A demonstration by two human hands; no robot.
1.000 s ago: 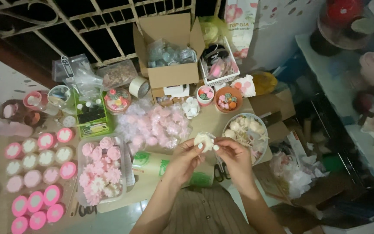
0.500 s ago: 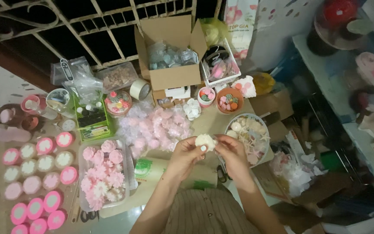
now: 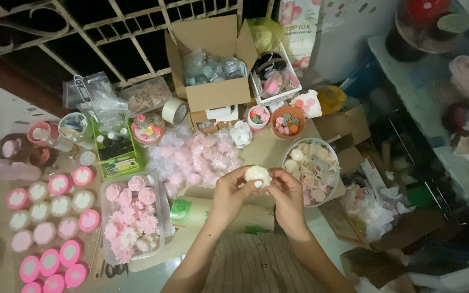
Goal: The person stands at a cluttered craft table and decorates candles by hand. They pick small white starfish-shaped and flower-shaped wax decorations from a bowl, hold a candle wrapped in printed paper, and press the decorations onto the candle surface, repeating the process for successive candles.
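Pinching a small cream-white flower-shaped piece (image 3: pixel 258 174) between both hands: left hand (image 3: pixel 230 192) and right hand (image 3: pixel 287 194) close fingertips on it from either side. Piece rounded, pale, petal-textured, held above the brown paper roll (image 3: pixel 202 212), just beside the shell bowl (image 3: pixel 313 171).

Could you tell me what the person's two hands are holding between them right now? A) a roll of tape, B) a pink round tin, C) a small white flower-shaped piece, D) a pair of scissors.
C: the left hand and the right hand meet around a small white flower-shaped piece, pinched at the fingertips above the cardboard work surface; the roll of tape lies untouched by the open cardboard box.
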